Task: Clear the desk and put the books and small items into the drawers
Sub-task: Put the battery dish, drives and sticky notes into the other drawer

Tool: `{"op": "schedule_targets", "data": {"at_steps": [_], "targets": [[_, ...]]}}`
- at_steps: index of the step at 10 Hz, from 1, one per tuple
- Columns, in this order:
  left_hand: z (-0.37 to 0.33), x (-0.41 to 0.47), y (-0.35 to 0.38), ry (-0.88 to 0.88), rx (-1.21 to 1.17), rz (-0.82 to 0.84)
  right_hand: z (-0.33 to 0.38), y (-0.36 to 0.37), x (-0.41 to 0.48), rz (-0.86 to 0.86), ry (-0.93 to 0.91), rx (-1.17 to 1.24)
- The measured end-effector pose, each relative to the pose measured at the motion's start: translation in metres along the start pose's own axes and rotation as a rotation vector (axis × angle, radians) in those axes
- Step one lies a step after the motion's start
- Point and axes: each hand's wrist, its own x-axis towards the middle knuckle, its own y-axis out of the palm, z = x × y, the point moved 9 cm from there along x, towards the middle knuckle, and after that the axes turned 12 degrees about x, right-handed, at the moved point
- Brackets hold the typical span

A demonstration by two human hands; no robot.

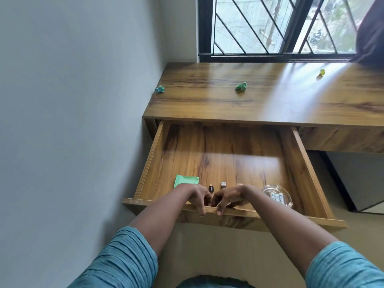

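The wooden desk (270,104) has its left drawer (153,159) pulled wide open. My left hand (197,196) and my right hand (226,197) sit side by side on the drawer's front edge (270,215), fingers curled inside and thumbs over the outer face. Inside the drawer lie a green paper pad (186,180), a small dark adapter (211,187), a small silver adapter (223,185) and a glass dish (276,193) holding white batteries. On the desktop rest two crumpled green wrappers (160,89) (241,86) and a small yellow-green scrap (322,72).
A grey wall (83,100) runs close along the desk's left side. A barred window (270,28) stands behind the desk, with a dark curtain (372,32) at its right. A second drawer front (340,138) is closed to the right.
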Motion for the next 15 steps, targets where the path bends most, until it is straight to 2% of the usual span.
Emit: {"op": "schedule_targets", "data": {"at_steps": [2, 3, 4, 5, 6, 7, 8, 9, 10, 11, 12, 13, 15], "targets": [[0.012, 0.01, -0.039, 0.003, -0.056, -0.172, 0.013, -0.056, -0.014, -0.398, -0.103, -0.144], [0.025, 0.014, -0.059, -0.048, -0.126, -0.302, 0.019, -0.084, -0.034, -0.725, -0.148, -0.217], [0.041, 0.011, -0.078, -0.19, -0.188, -0.537, 0.024, -0.099, -0.062, -1.155, -0.103, -0.353], [0.053, 0.0, -0.088, -0.418, -0.338, -0.81, 0.007, -0.092, -0.075, -1.363, 0.036, 0.11], [0.063, 0.004, -0.081, -0.667, -0.508, -0.839, 0.001, -0.087, -0.065, -1.335, -0.016, 0.668], [0.064, 0.015, -0.075, -0.774, -0.854, -0.751, 0.01, -0.103, -0.063, -1.287, -0.093, 0.852], [0.067, 0.046, -0.074, -0.756, -1.168, -0.729, 0.015, -0.115, -0.059, -1.225, -0.05, 0.915], [0.07, 0.078, -0.086, -0.661, -1.442, -0.687, 0.029, -0.126, -0.06, -1.215, -0.09, 0.984], [0.044, 0.057, -0.111, -0.51, -1.632, -0.63, 0.033, -0.149, -0.053, -1.223, -0.017, 0.913], [0.037, 0.046, -0.142, -0.461, -1.778, -0.687, 0.036, -0.173, -0.038, -1.234, 0.004, 0.903], [0.048, 0.056, -0.157, -0.576, -1.918, -0.767, 0.044, -0.195, -0.036, -1.251, -0.033, 0.857], [0.044, 0.073, -0.18, -0.59, -1.893, -0.804, 0.054, -0.206, -0.042, -1.272, -0.047, 0.848], [0.058, 0.113, -0.201, -0.64, -1.912, -0.85, 0.066, -0.234, -0.031, -1.244, -0.133, 0.979]]}}
